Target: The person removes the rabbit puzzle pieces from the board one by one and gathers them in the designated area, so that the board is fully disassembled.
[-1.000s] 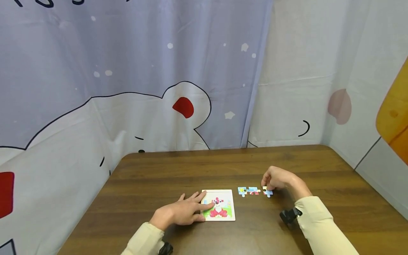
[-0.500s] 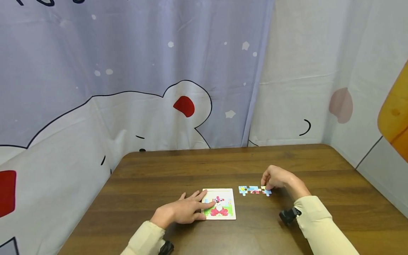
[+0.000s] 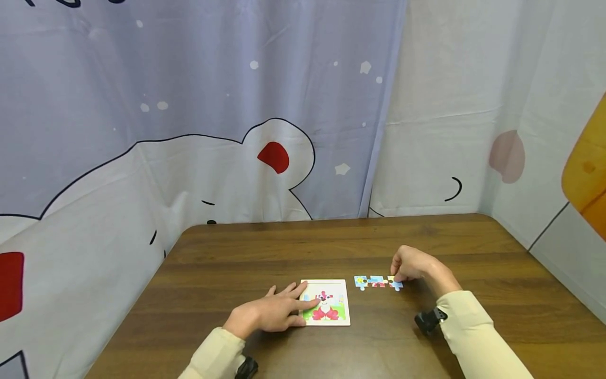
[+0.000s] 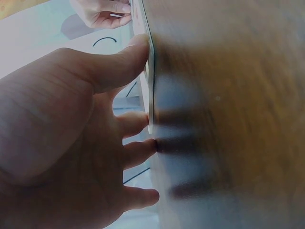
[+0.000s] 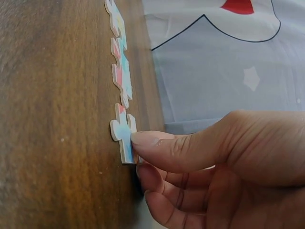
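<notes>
- My left hand (image 3: 271, 314) lies with fingers spread, thumb and index finger touching the puzzle board (image 3: 324, 282) at its left side.
- My right hand (image 3: 413, 265) pinches the edge of the rightmost piece (image 5: 125, 138).
- The middle piece (image 3: 377, 282) and left piece (image 3: 361, 281) line up beside it on the surface (image 3: 246, 252), right of the board.

Right hand (image 5: 224, 152) pinches nearest puzzle piece (image 5: 124, 133), thumb tip on its face, fingers curled | middle piece (image 5: 123, 71), then far piece (image 5: 119, 24), lined up beyond | wood-grain surface (image 5: 57, 119) beneath | grey-and-white curtain (image 5: 214, 81) behind, red patch (image 5: 239, 5) high up
</notes>
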### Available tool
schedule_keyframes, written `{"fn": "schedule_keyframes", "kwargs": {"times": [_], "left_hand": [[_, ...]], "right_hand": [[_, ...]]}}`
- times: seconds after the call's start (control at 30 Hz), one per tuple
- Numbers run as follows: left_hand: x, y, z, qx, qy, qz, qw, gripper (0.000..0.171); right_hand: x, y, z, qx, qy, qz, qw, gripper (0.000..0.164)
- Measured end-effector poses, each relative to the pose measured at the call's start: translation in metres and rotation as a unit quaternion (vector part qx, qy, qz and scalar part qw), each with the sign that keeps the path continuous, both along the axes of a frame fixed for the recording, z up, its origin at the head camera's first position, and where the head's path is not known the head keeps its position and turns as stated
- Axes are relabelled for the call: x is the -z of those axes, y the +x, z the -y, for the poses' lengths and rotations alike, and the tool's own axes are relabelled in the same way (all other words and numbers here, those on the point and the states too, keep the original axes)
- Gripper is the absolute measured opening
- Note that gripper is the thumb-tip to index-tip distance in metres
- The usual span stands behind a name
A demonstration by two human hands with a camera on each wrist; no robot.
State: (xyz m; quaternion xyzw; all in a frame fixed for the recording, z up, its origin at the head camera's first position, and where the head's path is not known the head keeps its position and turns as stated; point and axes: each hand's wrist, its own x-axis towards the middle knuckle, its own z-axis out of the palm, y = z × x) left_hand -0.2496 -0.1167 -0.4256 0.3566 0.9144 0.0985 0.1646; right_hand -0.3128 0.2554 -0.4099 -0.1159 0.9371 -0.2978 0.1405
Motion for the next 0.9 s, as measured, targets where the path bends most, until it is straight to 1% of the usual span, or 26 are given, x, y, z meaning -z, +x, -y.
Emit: {"fn": "schedule_keyframes", "kwargs": {"times": [0.23,0.43,0.63,0.73,0.8,0.9], "left_hand": [[0.0,0.0,0.0,-0.001,0.0,-0.002,1.0,0.054],[0.001,0.0,0.0,0.001,0.004,-0.004,1.0,0.054],[0.0,0.001,0.0,-0.003,0.003,0.001,1.0,0.055],[0.0,0.001,-0.001,-0.003,0.001,-0.001,1.0,0.055],[0.0,0.001,-0.001,-0.003,0.0,0.0,1.0,0.055],[0.0,0.001,-0.001,-0.003,0.0,0.0,1.0,0.055]], "right_hand": [[0.0,-0.001,-0.001,-0.002,0.005,-0.003,1.0,0.016],[0.0,0.0,-0.001,0.006,0.007,-0.001,1.0,0.015],[0.0,0.001,-0.002,0.014,-0.003,0.0,1.0,0.014],[-0.001,0.001,-0.002,0.017,-0.01,0.004,1.0,0.009],[-0.005,0.002,-0.001,0.024,-0.006,-0.007,1.0,0.006],[-0.012,0.003,0.004,0.031,0.011,-0.049,0.998,0.007]]}}
